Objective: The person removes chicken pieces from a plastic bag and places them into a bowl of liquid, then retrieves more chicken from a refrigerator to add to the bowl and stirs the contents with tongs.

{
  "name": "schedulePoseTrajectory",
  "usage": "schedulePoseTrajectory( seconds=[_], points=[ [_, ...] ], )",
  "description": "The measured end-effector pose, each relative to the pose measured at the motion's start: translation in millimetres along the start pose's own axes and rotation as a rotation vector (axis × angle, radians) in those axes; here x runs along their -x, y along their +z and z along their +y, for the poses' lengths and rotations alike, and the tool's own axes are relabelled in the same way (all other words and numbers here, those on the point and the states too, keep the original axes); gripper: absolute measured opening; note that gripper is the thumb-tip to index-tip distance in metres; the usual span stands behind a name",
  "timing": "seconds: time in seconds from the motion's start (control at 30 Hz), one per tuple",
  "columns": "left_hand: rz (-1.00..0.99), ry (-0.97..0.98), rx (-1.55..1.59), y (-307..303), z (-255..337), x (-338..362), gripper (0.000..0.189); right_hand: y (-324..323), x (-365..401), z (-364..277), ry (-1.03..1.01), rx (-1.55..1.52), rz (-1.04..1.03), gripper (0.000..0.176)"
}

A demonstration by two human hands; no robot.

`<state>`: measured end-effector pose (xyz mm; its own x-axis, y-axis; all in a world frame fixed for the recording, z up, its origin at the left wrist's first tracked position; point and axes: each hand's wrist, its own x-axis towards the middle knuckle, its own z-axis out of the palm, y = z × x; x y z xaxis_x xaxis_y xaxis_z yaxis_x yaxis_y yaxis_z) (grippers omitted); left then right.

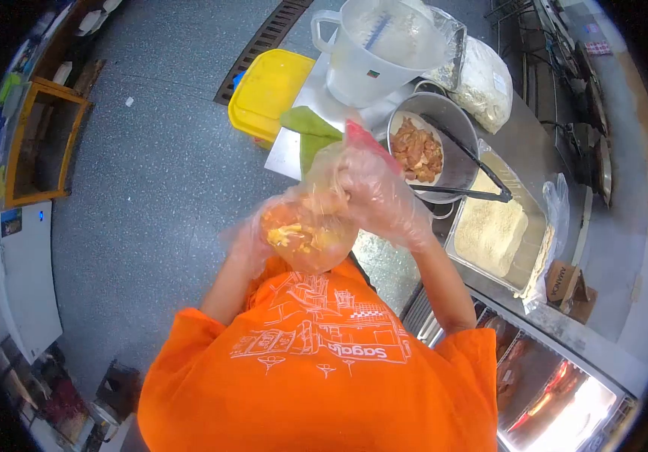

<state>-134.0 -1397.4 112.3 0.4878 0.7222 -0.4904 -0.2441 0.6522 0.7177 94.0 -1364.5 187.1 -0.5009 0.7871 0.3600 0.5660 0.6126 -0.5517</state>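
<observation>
Both my hands wear clear plastic gloves and meet in front of my chest. Between them hangs a clear plastic bag (310,239) with orange and yellowish food inside. My left hand (252,239) is at the bag's left side, its fingers hidden behind the bag and glove. Gathered at the top of the bag, the fingers of my right hand (362,184) are closed on it. A red piece (367,139) shows just above the right hand, beside a green cloth (310,132).
To the right stand a metal pot (456,169) with meat pieces and black tongs (482,193), and a tray of pale crumbs (490,230). Farther back are a clear jug (358,75), a yellow-lidded tub (271,90) and a white bag (486,83). A lit oven (557,395) is at the lower right.
</observation>
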Motion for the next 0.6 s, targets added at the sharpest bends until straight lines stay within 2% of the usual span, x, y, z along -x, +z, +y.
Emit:
schedulePoseTrajectory(
  seconds=[0.07, 0.1, 0.17, 0.2, 0.27, 0.3, 0.4, 0.47, 0.53, 0.57, 0.6],
  points=[
    [0.017, 0.016, 0.151, -4.3, -15.6, -0.6, 0.038, -5.5, 10.9, 1.2, 0.262, -0.115, -0.123, 0.007],
    [0.023, 0.025, 0.199, -7.6, -24.0, -2.0, 0.038, -8.4, 15.4, 5.4, 0.253, -0.115, -0.117, 0.007],
    [-0.045, 0.206, -0.011, -21.8, -48.3, -6.2, 0.038, -11.7, 27.4, 13.5, 0.560, -0.474, -0.005, 0.010],
    [-0.052, 0.205, -0.018, -28.3, -60.6, -6.4, 0.038, -10.4, 34.9, 16.3, 0.561, -0.472, 0.005, 0.010],
    [-0.032, 0.225, 0.407, -41.5, -83.8, -8.0, 0.041, -14.3, 48.1, 22.5, 0.736, -0.833, 0.390, 0.018],
    [-0.051, 0.225, 0.402, -52.4, -97.5, -4.6, 0.041, -27.3, 46.9, 21.3, 0.868, -1.157, 0.473, 0.029],
    [0.283, 0.207, 0.427, -69.5, -116.8, -5.0, 0.043, -62.8, 58.9, 26.6, 0.831, -1.268, 0.623, 0.028],
    [0.328, 0.220, 0.407, -69.4, -115.6, -7.1, 0.042, -83.0, 66.5, 25.5, 0.806, -1.275, 0.693, 0.033],
    [0.338, 0.240, 0.389, -62.5, -111.2, -7.5, 0.042, -95.5, 72.0, 25.0, 0.771, -1.332, 0.786, 0.045],
    [0.337, 0.248, 0.375, -57.1, -109.1, -6.7, 0.042, -100.3, 80.8, 31.0, 0.761, -1.442, 0.786, 0.057],
    [0.337, 0.257, 0.364, -51.3, -106.9, -6.5, 0.042, -101.2, 86.0, 35.4, 0.749, -1.444, 0.792, 0.057]
  ],
)
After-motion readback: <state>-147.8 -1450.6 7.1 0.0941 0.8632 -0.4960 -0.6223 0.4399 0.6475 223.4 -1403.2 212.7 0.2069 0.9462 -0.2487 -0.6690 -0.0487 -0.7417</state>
